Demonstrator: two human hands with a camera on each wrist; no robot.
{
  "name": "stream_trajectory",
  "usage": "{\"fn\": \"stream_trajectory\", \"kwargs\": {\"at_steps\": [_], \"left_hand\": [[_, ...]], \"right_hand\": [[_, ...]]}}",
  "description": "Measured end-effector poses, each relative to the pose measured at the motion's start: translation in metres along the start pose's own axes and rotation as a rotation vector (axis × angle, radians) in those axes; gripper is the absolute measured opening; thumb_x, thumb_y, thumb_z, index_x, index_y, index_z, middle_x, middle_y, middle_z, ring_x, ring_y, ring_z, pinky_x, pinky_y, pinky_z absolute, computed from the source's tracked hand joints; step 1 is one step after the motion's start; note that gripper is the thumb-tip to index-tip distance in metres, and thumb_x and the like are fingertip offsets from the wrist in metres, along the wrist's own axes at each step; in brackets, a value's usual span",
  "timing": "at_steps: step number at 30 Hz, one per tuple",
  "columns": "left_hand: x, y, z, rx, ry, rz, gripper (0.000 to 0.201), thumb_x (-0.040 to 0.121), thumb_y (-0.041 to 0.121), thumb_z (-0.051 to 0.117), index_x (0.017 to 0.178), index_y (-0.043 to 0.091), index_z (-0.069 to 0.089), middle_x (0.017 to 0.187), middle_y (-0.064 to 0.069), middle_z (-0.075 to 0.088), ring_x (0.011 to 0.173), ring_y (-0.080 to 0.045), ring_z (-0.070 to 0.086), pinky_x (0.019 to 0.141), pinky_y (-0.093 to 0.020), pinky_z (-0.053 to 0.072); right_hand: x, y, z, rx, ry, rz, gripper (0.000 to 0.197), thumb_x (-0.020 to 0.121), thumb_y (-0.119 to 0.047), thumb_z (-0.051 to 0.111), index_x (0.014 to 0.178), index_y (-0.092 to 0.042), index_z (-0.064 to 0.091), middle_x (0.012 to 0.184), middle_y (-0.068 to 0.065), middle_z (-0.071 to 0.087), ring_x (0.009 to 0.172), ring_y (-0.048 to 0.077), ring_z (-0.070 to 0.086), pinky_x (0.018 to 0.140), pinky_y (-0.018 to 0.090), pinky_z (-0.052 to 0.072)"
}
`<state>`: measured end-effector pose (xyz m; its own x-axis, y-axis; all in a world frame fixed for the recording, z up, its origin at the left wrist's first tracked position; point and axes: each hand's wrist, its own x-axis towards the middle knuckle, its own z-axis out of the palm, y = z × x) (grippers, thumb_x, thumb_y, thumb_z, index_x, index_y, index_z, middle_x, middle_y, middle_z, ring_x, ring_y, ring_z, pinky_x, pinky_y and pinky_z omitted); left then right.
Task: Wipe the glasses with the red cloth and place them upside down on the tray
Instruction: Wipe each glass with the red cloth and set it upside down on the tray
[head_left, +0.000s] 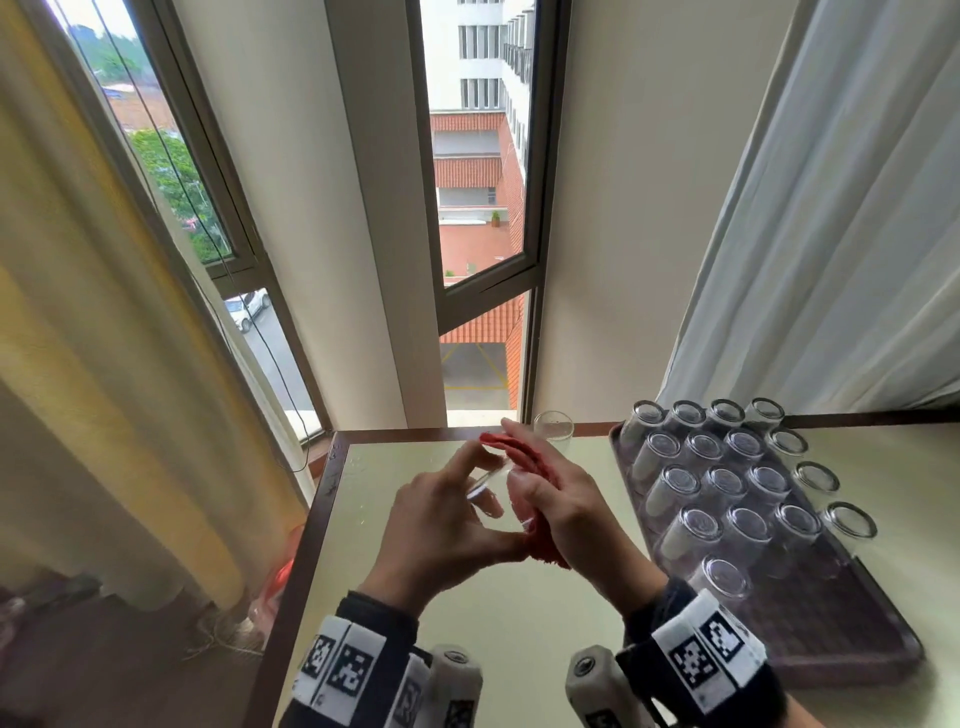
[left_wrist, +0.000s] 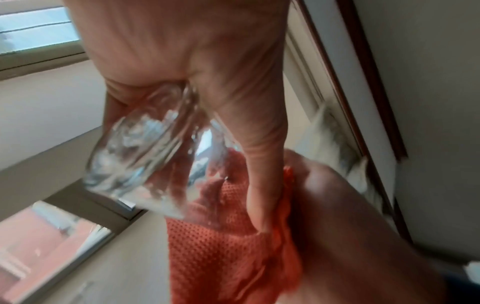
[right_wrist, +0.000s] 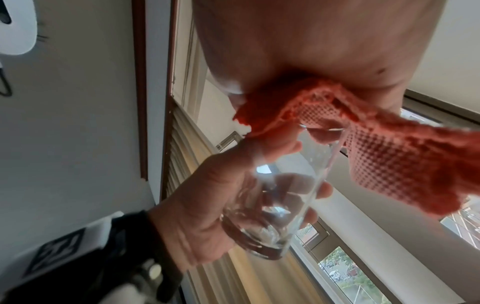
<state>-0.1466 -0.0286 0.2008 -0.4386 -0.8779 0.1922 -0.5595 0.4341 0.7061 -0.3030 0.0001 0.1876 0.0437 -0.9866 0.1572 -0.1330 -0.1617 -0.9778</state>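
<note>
Left hand (head_left: 441, 525) grips clear glass (head_left: 491, 486) held above bench (head_left: 519, 613), right hand (head_left: 566, 512) clutches red cloth (head_left: 511, 452) at its rim; tray (head_left: 852, 618) of inverted glasses alongside

pale table (head_left: 519, 623), windows (head_left: 478, 208), cream curtains (head_left: 104, 364)

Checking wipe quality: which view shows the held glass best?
Right wrist: the glass shows whole, base to rim, in the left hand's grip. Left wrist shows it blurred; head view mostly hides it behind fingers.
</note>
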Motion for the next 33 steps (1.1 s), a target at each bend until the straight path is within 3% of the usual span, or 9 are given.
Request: {"fn": "stream_trajectory", "kwargs": {"at_steps": [3,5,9,14,17,21,25,31,33], "left_hand": [[0.0,-0.007,-0.001,-0.258,-0.051,-0.088,0.073,0.048,0.052,0.087,0.112,0.031,0.058,0.075,0.004,0.075,0.061,-0.011,0.069,0.065,-0.033,0.057],[-0.001,-0.005,0.0,-0.265,-0.039,-0.079,0.073,0.047,0.054,0.084,0.111,0.032,0.058,0.074,0.004,0.074,0.06,-0.012,0.068,0.063,-0.032,0.056],[-0.003,0.004,-0.001,-0.065,0.028,0.006,0.07,0.049,0.058,0.087,0.107,0.032,0.059,0.075,0.012,0.07,0.057,-0.004,0.063,0.059,-0.019,0.052],[-0.005,0.002,0.003,-0.185,0.045,-0.086,0.07,0.046,0.057,0.088,0.104,0.03,0.06,0.074,0.008,0.074,0.064,-0.008,0.07,0.066,-0.036,0.06],[-0.006,0.003,0.005,-0.176,0.05,-0.094,0.07,0.049,0.048,0.093,0.108,0.03,0.059,0.073,0.009,0.073,0.063,-0.007,0.069,0.065,-0.031,0.059],[-0.007,0.012,0.005,0.094,0.096,-0.003,0.075,0.052,0.058,0.089,0.115,0.033,0.057,0.077,0.015,0.07,0.06,-0.001,0.064,0.061,-0.021,0.055],[-0.009,0.01,0.005,0.047,0.105,-0.068,0.071,0.052,0.057,0.089,0.11,0.032,0.059,0.075,0.014,0.071,0.062,-0.001,0.065,0.06,-0.015,0.05],[-0.008,0.007,0.009,0.008,0.109,-0.15,0.067,0.054,0.052,0.09,0.108,0.031,0.057,0.075,0.012,0.071,0.063,-0.002,0.065,0.057,-0.008,0.041],[-0.008,0.007,0.008,0.077,0.099,-0.136,0.068,0.055,0.054,0.09,0.111,0.031,0.057,0.079,0.011,0.071,0.066,-0.003,0.065,0.057,-0.006,0.04]], "right_hand": [[-0.006,-0.003,0.003,-0.033,0.011,-0.059,0.053,0.091,-0.025,0.046,0.144,-0.025,0.046,0.087,-0.019,0.068,0.06,-0.01,0.058,0.057,0.006,0.042],[-0.007,-0.002,0.003,-0.042,0.041,-0.087,0.053,0.091,-0.021,0.046,0.144,-0.022,0.048,0.093,-0.008,0.067,0.058,-0.006,0.057,0.055,0.007,0.041],[-0.005,0.0,0.002,0.0,0.057,-0.067,0.062,0.086,-0.044,0.052,0.142,-0.019,0.049,0.115,-0.01,0.067,0.094,-0.004,0.066,0.078,0.011,0.048],[-0.009,-0.003,0.005,-0.036,0.075,-0.088,0.052,0.092,-0.032,0.053,0.142,-0.017,0.051,0.122,-0.009,0.067,0.103,-0.009,0.063,0.085,0.008,0.046],[-0.009,-0.002,0.005,-0.082,0.129,-0.119,0.052,0.091,-0.03,0.055,0.141,-0.019,0.053,0.117,-0.001,0.069,0.088,-0.003,0.067,0.076,0.009,0.048],[-0.004,-0.001,0.003,-0.033,0.126,-0.076,0.056,0.088,-0.036,0.055,0.139,-0.016,0.054,0.122,-0.001,0.068,0.109,0.008,0.065,0.095,0.021,0.051],[-0.006,-0.005,0.006,-0.022,0.09,-0.071,0.039,0.089,-0.033,0.054,0.128,-0.031,0.057,0.119,-0.016,0.067,0.113,-0.001,0.062,0.093,0.012,0.046],[-0.007,0.002,0.011,0.059,0.149,-0.121,0.039,0.094,-0.011,0.057,0.127,-0.032,0.06,0.117,-0.007,0.071,0.079,0.022,0.068,0.075,0.021,0.05],[-0.01,0.008,0.012,0.094,0.158,-0.094,0.038,0.094,-0.015,0.056,0.13,-0.027,0.059,0.123,-0.005,0.069,0.091,0.008,0.069,0.081,0.017,0.05]]}}
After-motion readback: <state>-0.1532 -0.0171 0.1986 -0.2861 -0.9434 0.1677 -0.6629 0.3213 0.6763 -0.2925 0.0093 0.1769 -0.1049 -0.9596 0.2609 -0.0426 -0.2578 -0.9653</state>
